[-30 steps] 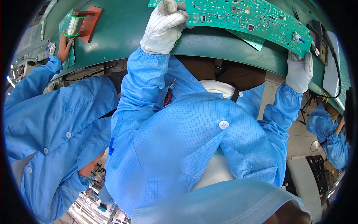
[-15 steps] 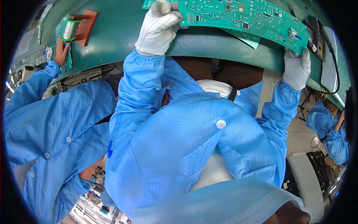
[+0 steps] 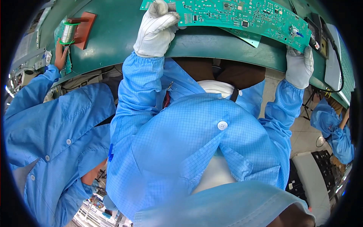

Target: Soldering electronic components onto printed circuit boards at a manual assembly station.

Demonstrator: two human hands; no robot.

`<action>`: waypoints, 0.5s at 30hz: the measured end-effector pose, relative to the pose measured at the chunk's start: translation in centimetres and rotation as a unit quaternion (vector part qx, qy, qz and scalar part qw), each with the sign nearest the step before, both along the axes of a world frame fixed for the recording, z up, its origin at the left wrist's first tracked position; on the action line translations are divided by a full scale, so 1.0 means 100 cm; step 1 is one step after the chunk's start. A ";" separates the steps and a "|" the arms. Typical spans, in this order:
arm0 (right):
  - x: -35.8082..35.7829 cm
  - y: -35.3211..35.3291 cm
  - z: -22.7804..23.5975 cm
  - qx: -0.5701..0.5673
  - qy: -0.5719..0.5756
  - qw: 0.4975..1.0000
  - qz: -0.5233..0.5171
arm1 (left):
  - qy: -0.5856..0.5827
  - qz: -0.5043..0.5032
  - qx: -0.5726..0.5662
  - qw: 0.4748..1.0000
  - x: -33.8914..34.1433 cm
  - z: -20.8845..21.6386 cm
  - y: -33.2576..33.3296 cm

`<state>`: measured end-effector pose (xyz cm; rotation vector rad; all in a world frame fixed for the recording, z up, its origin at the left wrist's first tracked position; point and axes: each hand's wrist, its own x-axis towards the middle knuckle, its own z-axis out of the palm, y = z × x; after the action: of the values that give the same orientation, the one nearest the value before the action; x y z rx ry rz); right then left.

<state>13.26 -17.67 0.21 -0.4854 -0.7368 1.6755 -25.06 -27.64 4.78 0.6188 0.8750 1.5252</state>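
Note:
A long green circuit board (image 3: 234, 17), dotted with small parts, is held up over the near edge of the bench. My left hand (image 3: 155, 34), in a white glove, has its fingers curled at the board's left end. At the other end my gloved right hand (image 3: 300, 66) grips the lower right corner from underneath, its fingers partly hidden by the board. Close to that corner a white and blue part (image 3: 296, 31) stands up from the surface. Below the held board, a second green board (image 3: 242, 36) shows only one corner.
On the left, a co-worker's hand (image 3: 60, 56) is beside a solder wire spool (image 3: 69, 33) on a reddish-brown stand (image 3: 85, 32). The green bench (image 3: 113, 41) curves across the top. A dark device (image 3: 320, 36) with a black cable (image 3: 342, 72) lies at the right.
The board and both hands appear slightly farther left and up, while the whole view has also shifted a little. Both hands keep their hold.

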 end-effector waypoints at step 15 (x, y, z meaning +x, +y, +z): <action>-0.005 -0.001 0.001 -0.018 0.031 0.999 -0.010 | -0.005 -0.013 0.005 1.000 -0.004 -0.002 0.000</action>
<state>12.72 -17.73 0.33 -0.4635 -0.6557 1.6795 -25.45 -27.60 4.61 0.6261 0.8498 1.5094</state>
